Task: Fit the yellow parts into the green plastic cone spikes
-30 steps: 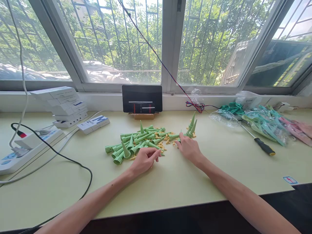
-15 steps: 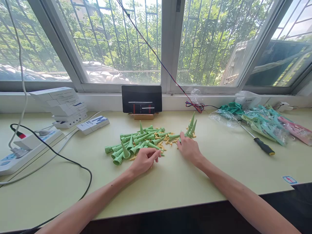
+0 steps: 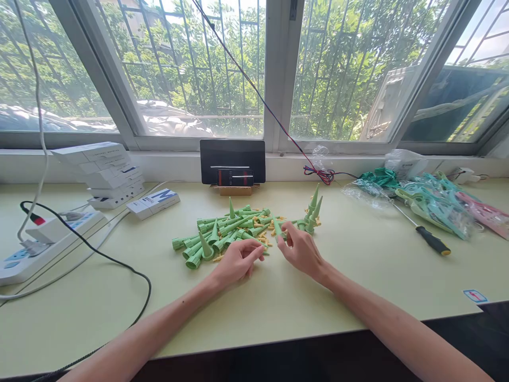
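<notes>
My right hand (image 3: 301, 250) pinches a green plastic plant-watering spike (image 3: 277, 227) between thumb and fingers, its pointed end up. My left hand (image 3: 239, 261) rests at the near edge of a pile of green spikes (image 3: 222, 228), its fingers curled together; what they hold, if anything, is hidden. Small yellow valve pieces (image 3: 269, 241) lie scattered between the pile and my right hand. Just beyond my right hand, a few green spikes with yellow pieces (image 3: 314, 212) stand upright close together.
A phone (image 3: 234, 177) leans on a black tablet by the window. Stacked white boxes (image 3: 113, 175) and a power strip (image 3: 51, 239) with cables are at left. At right lie a screwdriver (image 3: 433, 240) and bagged green and pink items (image 3: 437, 199).
My right hand has moved left and nearer, away from the standing spikes, and the spike in its grip now shows above the yellow pieces. My left hand has barely shifted.
</notes>
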`<state>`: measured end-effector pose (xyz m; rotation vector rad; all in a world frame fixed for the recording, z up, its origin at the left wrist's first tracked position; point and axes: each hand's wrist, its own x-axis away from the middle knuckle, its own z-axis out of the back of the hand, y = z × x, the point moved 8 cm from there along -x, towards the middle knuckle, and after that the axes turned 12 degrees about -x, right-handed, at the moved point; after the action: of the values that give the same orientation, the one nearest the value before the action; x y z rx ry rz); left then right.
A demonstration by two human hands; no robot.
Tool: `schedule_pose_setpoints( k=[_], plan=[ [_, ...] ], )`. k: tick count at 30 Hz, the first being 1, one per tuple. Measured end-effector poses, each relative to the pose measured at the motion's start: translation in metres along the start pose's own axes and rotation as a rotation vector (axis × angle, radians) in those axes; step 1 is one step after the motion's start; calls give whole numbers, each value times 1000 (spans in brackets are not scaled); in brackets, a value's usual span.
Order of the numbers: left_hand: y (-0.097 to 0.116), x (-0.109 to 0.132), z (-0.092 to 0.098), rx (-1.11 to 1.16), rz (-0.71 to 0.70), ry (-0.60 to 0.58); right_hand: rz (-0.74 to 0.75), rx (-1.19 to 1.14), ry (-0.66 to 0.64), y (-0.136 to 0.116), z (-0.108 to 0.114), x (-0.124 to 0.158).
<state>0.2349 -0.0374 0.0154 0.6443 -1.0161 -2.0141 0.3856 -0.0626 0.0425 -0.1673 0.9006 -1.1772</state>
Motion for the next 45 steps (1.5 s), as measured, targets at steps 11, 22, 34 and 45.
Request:
schedule_pose_setpoints(
  k=[11, 22, 34, 45],
  plan=[
    [0, 2, -7, 154, 45, -94, 143, -296, -164, -25, -26, 18],
    [1, 1, -9, 174, 3, -112, 118, -391, -254, -22, -31, 16],
    [0, 0, 1, 226, 16, -8, -21, -126, -47, 9, -7, -2],
    [-1, 1, 3, 222, 58, 25, -292, 306, -203, 48, -4, -3]
  ],
)
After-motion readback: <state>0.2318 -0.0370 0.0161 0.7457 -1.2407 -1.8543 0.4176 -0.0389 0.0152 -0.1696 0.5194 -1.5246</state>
